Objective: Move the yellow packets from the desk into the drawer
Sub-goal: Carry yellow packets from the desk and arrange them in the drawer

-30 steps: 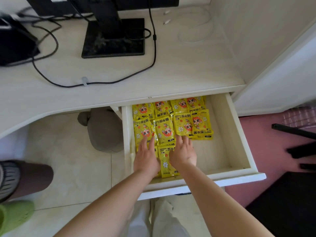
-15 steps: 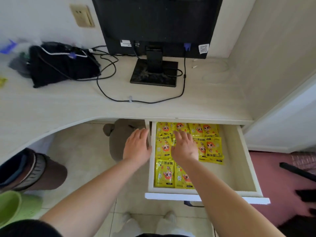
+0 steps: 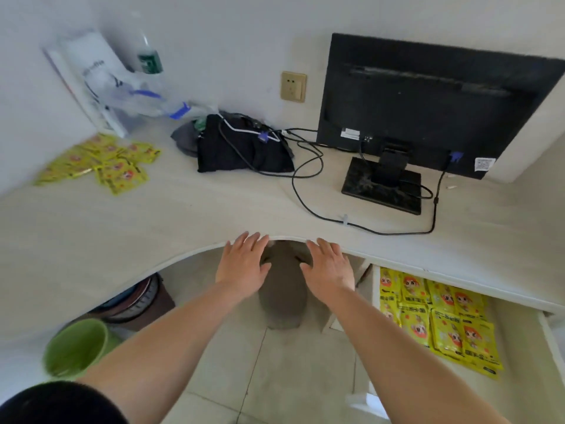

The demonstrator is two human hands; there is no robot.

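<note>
Several yellow packets (image 3: 101,162) lie in a loose pile at the far left of the white desk (image 3: 189,206). More yellow packets (image 3: 440,319) lie flat in the open drawer (image 3: 555,341) at the lower right, under the desk top. My left hand (image 3: 244,264) and my right hand (image 3: 328,267) hover side by side near the desk's curved front edge, fingers spread, holding nothing. Both hands are left of the drawer and well right of the pile on the desk.
A black monitor (image 3: 428,105) on its stand (image 3: 382,185) occupies the back right, with cables (image 3: 305,191) trailing across the desk. A black bag (image 3: 241,148) and a clear plastic bag (image 3: 122,87) sit at the back. Below are a green bin (image 3: 76,347) and a grey object (image 3: 282,295).
Both hands have left the packets in the drawer and moved left and up to the desk's front edge. The view has swung left, bringing the pile on the desk into sight.
</note>
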